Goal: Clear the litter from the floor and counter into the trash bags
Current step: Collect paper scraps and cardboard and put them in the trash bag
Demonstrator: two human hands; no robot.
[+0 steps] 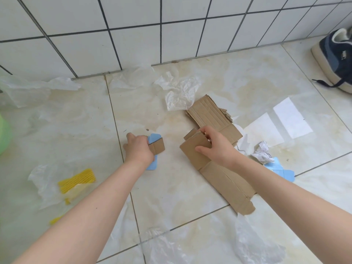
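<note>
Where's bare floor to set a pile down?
Bare: the tile between the left hand and the flattened cardboard, and the stretch from the crumpled clear plastic to the shoe. Crowded: right, around the crumpled paper; left, by the yellow mesh.

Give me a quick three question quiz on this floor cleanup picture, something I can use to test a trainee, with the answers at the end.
1. True or false: the left hand holds nothing.
2. Which item lies on the floor to the left of the left forearm? A) yellow ridged plastic piece B) green bottle C) red cup
3. Fill in: the right hand grips a piece of flattened ______.

Key
1. False: it grips a small cardboard scrap together with a light blue piece.
2. A
3. cardboard, still resting on the floor tiles
</note>
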